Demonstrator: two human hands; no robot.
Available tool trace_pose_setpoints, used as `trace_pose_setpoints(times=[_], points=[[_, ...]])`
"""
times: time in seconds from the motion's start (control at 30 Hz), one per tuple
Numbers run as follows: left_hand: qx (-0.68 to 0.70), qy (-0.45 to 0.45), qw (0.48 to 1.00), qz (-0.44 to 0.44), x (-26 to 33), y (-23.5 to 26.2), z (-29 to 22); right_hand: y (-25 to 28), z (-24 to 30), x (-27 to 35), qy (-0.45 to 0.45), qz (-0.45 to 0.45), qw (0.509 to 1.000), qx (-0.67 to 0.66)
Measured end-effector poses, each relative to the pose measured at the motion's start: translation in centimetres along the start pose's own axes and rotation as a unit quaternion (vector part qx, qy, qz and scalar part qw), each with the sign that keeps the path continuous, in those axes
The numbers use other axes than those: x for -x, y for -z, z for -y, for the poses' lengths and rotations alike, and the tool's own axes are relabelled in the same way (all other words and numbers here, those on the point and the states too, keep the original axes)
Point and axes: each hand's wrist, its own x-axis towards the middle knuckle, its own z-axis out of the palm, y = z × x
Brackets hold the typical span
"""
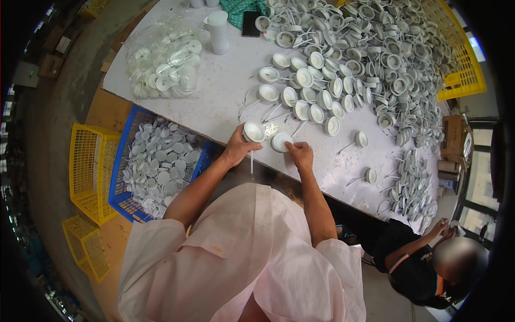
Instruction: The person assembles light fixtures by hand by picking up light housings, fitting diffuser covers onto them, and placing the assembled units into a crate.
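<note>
"White cup (254, 132) in the left hand (236, 148): how's it held?"

"Pinched at the rim, fingers round the left, thumb on the near side. Open face up. Its lead (252, 162) hangs past the near edge of the counter (220, 115)."

"Right hand (302, 155)?"

"Thumb and finger closed on the edge of a disc (281, 142), just beside the cup, near the counter's edge. Can't tell if it's lifted or resting."

"Tips?"

"My take: grip both by the rims so the faces stay clear. Keep the lead hanging free, not pinched under the thumb. If the two meet, hold them flat and square; a tilt could bind. Light pressure, walls look thin."

"Around it?"

"Loose cups (304, 78) just beyond the hands, leads splayed; these could snag a finger, so reach from above. Big heap (391, 59) behind, to the right. Clear bag (163, 70) of parts far left. Blue crate (119, 185) of pale discs beside the left forearm."
</note>
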Motion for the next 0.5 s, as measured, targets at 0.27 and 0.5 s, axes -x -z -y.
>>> trace_pose_setpoints(times=[0.27,0.5], points=[[-0.02,-0.042,0.999,0.005,0.8,-0.5,-1.8,-0.7,-1.8,-0.3,-0.076,0.119,0.961,-0.238],[-0.003,-0.04,0.999,0.023,1.5,-1.0,-3.5,0.2,-2.4,0.4,-0.1,0.148,0.913,-0.367]])
